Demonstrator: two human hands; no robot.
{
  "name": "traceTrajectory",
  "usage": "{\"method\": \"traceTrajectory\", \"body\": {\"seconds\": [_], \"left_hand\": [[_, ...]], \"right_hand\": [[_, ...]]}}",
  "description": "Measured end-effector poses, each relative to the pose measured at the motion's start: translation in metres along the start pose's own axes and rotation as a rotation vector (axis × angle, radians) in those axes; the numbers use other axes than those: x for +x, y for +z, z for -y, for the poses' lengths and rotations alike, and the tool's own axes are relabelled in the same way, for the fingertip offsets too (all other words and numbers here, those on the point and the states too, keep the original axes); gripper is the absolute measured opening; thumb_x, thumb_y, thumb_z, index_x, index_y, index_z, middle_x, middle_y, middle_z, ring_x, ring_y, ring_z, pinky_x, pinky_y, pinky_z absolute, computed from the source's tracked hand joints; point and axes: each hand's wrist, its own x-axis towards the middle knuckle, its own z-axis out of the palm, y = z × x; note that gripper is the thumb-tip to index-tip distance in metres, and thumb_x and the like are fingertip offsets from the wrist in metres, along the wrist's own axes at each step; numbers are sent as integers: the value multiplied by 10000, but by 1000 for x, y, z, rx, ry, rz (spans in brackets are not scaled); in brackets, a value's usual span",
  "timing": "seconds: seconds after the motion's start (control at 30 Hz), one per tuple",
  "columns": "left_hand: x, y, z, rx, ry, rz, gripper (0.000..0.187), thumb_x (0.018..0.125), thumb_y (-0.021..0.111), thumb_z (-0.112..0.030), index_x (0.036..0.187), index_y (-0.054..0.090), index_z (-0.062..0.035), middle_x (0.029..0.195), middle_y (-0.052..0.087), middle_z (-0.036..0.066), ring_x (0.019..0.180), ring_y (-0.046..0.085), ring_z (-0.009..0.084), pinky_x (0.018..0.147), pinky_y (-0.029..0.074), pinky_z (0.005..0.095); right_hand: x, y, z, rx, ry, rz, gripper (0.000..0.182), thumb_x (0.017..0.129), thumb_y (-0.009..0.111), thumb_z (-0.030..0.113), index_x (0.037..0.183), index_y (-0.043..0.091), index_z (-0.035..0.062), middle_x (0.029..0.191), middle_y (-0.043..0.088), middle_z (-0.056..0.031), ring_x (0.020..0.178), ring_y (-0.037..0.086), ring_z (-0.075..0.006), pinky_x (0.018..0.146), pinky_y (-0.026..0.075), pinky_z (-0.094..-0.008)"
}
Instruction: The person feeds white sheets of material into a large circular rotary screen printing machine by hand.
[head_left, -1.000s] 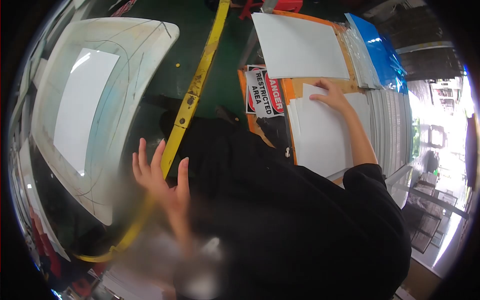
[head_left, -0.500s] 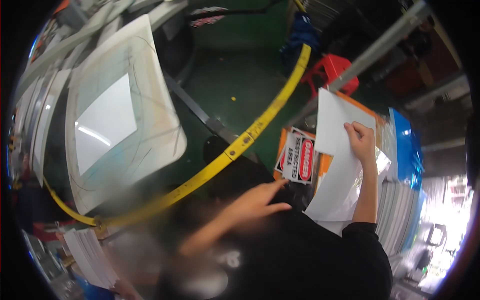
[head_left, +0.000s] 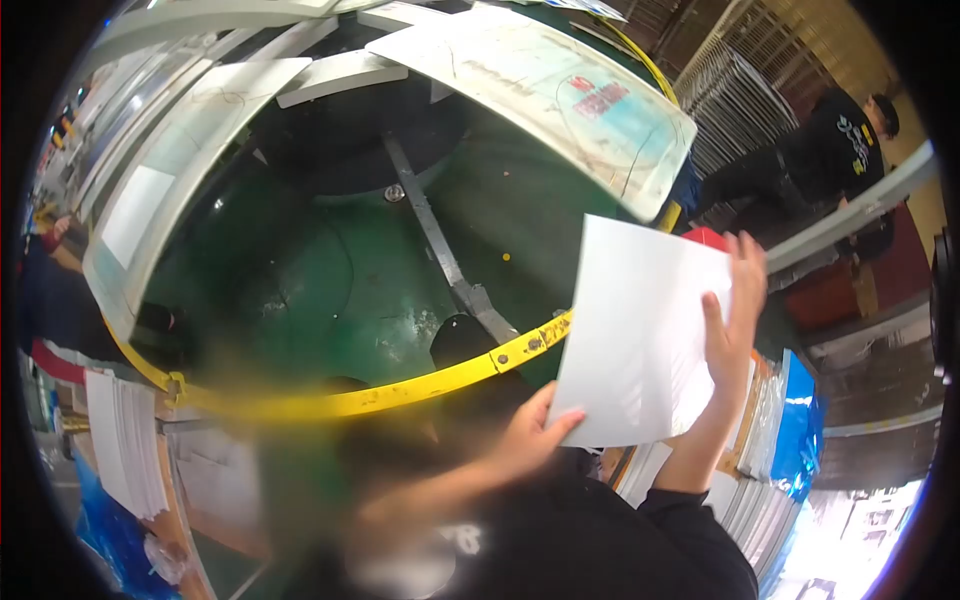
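A blank white sheet (head_left: 640,340) is held up in front of my body, slightly tilted. My left hand (head_left: 532,432) grips its lower left corner, with the thumb on the near face and the fingers behind. At the sheet's right edge is my right hand (head_left: 735,310), its thumb on the near side and its fingers raised along the edge, partly blurred. Behind and below the sheet, a stack of white sheets (head_left: 755,515) shows beside my right forearm.
A yellow curved rail (head_left: 400,400) runs before me. Beyond it are two pale, stained boards, one at the left (head_left: 105,285) with a white sheet (head_left: 138,215), another at the top (head_left: 540,85). Blue plastic wrap (head_left: 795,415) lies right. A person (head_left: 835,150) in dark clothing is at upper right.
The white sheet has come up off the pile at the right and moved left. My left hand has taken its corner. The view has shifted, and a second board now shows at the top.
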Motion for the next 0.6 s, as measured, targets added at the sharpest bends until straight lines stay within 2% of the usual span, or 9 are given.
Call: {"method": "traceTrajectory", "body": {"seconds": [0.07,0.1,0.17,0.2,0.27,0.3,0.37,0.47,0.6], "left_hand": [[4,-18,8,-150,124,-111,351,909,518,-56,1245,440,12,1140,572,83,1041,534,136,913,423,283],[4,-26,6,-272,154,-155,366,909,520,-55,1256,428,11,1148,568,81,1041,532,133,915,421,282],[2,-47,-8,-144,21,-270,383,904,530,-56,1265,420,9,1156,567,82,1048,529,134,921,415,282],[6,-57,0,-261,115,-256,387,901,535,-56,1264,420,10,1157,566,82,1049,530,136,922,414,282],[18,-72,21,-477,313,-231,394,894,545,-55,1261,419,13,1161,566,82,1050,531,138,924,411,283],[19,-80,20,-377,365,-288,407,888,552,-50,1264,412,16,1159,567,89,1053,531,139,924,410,283],[26,-102,12,-162,445,-398,432,874,566,-38,1268,399,22,1155,569,101,1059,530,139,925,409,284],[35,-133,-9,-188,598,-533,462,853,587,-27,1268,394,34,1131,582,119,1040,544,141,905,426,286],[25,-195,-52,-132,497,-602,544,779,671,-25,1267,442,49,1170,571,118,1010,571,170,877,451,289]], "right_hand": [[-30,5,-30,-79,260,-87,581,905,494,393,1353,365,47,1417,319,-150,1344,188,-321,1086,139,-437],[-40,6,-36,48,512,-116,557,915,492,385,1345,376,49,1415,321,-154,1324,243,-313,1076,183,-417],[-72,22,-72,308,802,-120,559,926,482,397,1327,386,20,1308,453,-192,1187,448,-278,996,330,-359],[-78,22,-72,325,793,5,546,921,509,375,1307,405,2,1236,515,-176,1141,484,-241,973,351,-332],[-73,35,-64,556,746,-9,513,898,573,290,1265,433,-40,1207,532,-146,1118,494,-201,961,358,-298],[-68,44,-61,696,700,-23,500,885,600,251,1250,442,-53,1202,534,-143,1114,496,-194,958,361,-295],[-54,66,-58,703,614,7,507,853,640,190,1240,431,-62,1183,541,-149,1098,507,-189,952,368,-296],[-21,110,-39,793,519,-28,549,806,689,124,1236,404,-62,1157,549,-158,1074,521,-186,943,378,-297],[28,183,-17,956,450,-16,612,759,732,102,1227,372,-59,1127,557,-167,1037,541,-191,916,399,-292]]}}
